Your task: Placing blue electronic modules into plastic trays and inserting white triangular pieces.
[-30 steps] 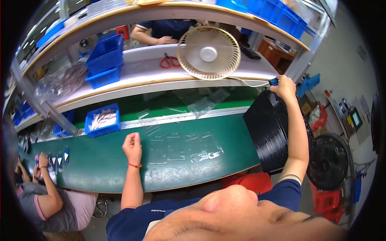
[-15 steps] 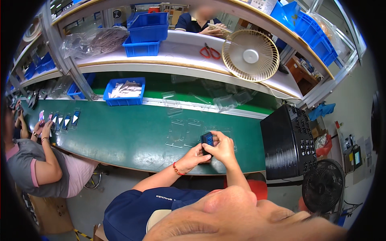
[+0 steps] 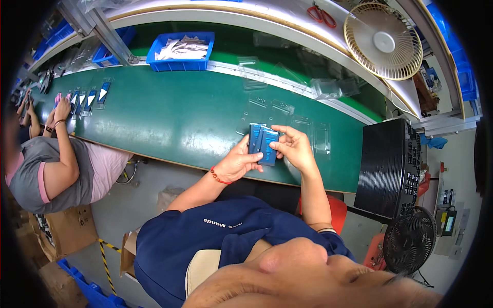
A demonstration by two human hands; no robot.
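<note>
Several flat blue rectangular packs, which look like phone batteries, are held over the green table's near edge. Two show, fanned apart: the front pack [image 3: 269, 149] overlaps the rear pack [image 3: 253, 134]. My left hand [image 3: 238, 161], with a red beaded bracelet at the wrist, grips them from the left and below, thumb across the front. On the other side, my right hand [image 3: 297, 150] pinches the front pack's right edge between thumb and fingers. Just beyond my hands lie thin clear plastic trays [image 3: 280, 114]. Whether more packs sit behind these two is hidden.
Beyond the table [image 3: 179, 105], a blue bin [image 3: 179, 64] holds pale strips. A stack of black trays [image 3: 384, 172] stands at right. Red-handled scissors [image 3: 322, 16] and a round cream basket-like cover [image 3: 354, 36] rest on the shelf. Left, a co-worker's hand [image 3: 62, 109] handles similar packs.
The packs, earlier held together and tilted, now show their broad faces and are fanned apart. My right hand has shifted to their right edge. The whole view has tilted downward.
</note>
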